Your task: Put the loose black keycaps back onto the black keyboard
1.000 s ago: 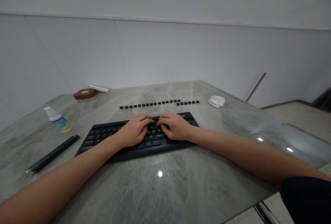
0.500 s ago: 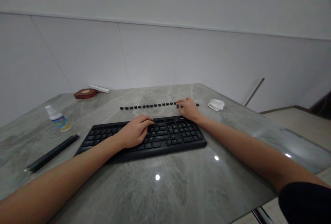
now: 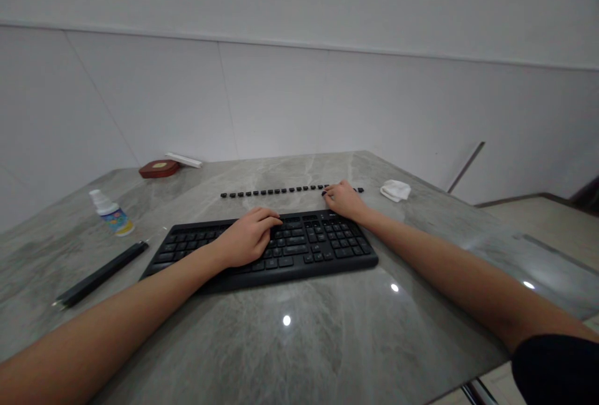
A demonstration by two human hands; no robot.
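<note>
A black keyboard (image 3: pixel 299 273) lies on the grey marbled table. My left hand (image 3: pixel 248 236) rests over its middle keys, palm down, with the fingers stretched out and the fingertips near the top rows. Beyond the keyboard, small black keycaps (image 3: pixel 269 191) stand in a long row. At the right part of that row is my right hand (image 3: pixel 344 198), its fingers bent and drawn together around a black keycap (image 3: pixel 324 193), partly hidden by the fingertips. Another keycap (image 3: pixel 360 190) shows just right of this hand.
On the left stand a white spray bottle (image 3: pixel 111 213) and a long black bar-like tool (image 3: pixel 103 273). A reddish-brown case (image 3: pixel 159 169) and a white strip (image 3: pixel 184 160) lie at the back by the wall. A crumpled white cloth (image 3: pixel 395 190) is on the right.
The whole view has shifted slightly. My right hand's fingers have drawn closer together over the keycap at the row. My left hand stays on the keyboard.
</note>
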